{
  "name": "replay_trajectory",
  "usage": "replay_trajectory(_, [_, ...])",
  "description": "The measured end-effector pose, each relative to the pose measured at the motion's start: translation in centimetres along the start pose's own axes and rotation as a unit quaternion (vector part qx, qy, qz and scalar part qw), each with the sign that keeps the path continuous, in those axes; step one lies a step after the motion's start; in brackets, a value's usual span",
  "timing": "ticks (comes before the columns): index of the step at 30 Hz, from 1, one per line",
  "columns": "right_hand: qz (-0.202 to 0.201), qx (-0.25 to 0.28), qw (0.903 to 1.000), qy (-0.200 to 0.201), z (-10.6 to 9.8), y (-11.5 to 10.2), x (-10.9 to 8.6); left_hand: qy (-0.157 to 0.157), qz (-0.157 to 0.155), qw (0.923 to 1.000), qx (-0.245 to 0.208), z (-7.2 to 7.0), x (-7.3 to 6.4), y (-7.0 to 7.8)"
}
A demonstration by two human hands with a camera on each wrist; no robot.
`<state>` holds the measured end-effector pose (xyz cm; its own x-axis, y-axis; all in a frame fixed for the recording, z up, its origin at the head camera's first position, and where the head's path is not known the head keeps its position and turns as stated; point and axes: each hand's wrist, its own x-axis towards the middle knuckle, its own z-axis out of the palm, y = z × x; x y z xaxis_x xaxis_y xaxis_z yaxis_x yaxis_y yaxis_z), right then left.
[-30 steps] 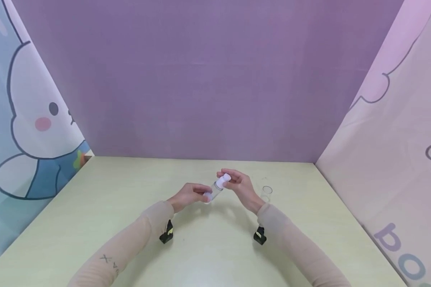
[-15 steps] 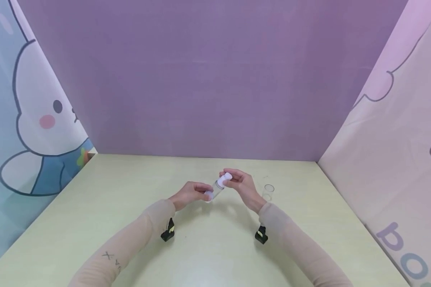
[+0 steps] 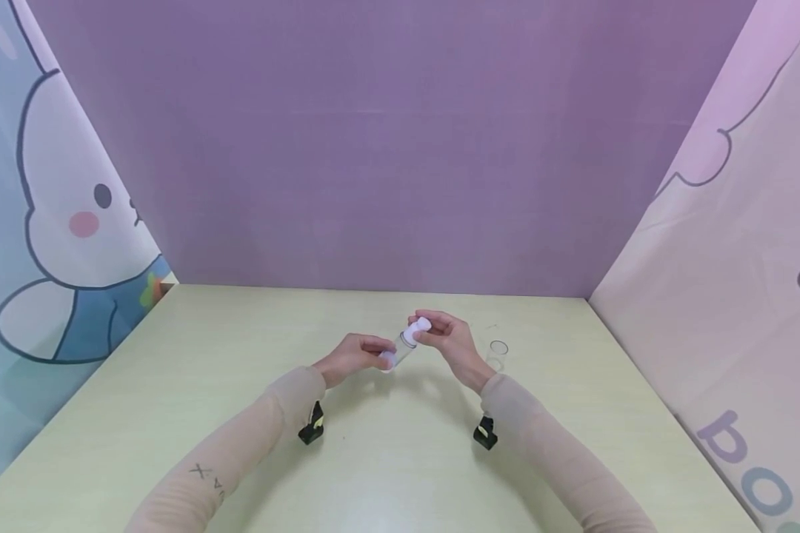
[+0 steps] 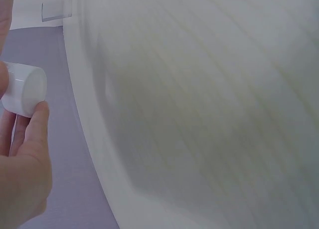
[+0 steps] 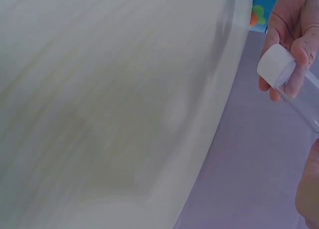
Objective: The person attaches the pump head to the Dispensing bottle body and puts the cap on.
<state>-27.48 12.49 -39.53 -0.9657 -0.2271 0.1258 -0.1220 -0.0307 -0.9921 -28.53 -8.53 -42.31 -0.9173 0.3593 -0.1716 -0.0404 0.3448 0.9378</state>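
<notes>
Held slantwise between the two hands is a small clear bottle [image 3: 403,351] with a white base and a white top that ends in a rounded knob. My left hand [image 3: 352,358] pinches the white base [image 3: 388,361] at the lower end. The right hand [image 3: 450,345] grips the white top [image 3: 418,328] at the upper end, thumb in front. In the left wrist view the white base [image 4: 22,89] shows its end face, with fingertips at its edge. The right wrist view shows the clear body running from the base [image 5: 275,64] toward the right hand [image 5: 309,196].
A clear open-ended cylinder [image 3: 498,352], like a see-through cap, stands on the pale table [image 3: 253,429] just right of the right hand. A purple backdrop [image 3: 373,148] rises behind the table. Printed cloth panels [image 3: 693,296] flank both sides.
The head view has shifted slightly. Both hands keep their hold on the bottle, and its slant has hardly changed.
</notes>
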Motion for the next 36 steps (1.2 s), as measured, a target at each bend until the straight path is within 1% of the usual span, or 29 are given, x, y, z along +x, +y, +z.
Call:
replay_trajectory(10, [0.003, 0.003, 1.0, 0.008, 0.11, -0.1, 0.09, -0.002, 0.001, 1.0, 0.007, -0.2, -0.03, 0.13])
replay_trajectory(21, [0.005, 0.01, 0.9998, 0.014, 0.22, 0.06, 0.19, 0.008, -0.003, 1.0, 0.002, -0.15, 0.01, 0.0])
replay_trajectory(28, [0.014, -0.008, 0.9996, 0.025, 0.22, 0.11, 0.23, 0.005, -0.001, 1.0, 0.004, -0.11, -0.01, -0.01])
replay_trajectory(36, [0.015, -0.019, 0.9994, 0.025, 0.18, 0.29, 0.17, 0.003, -0.004, 1.0, 0.001, 0.07, -0.19, 0.14])
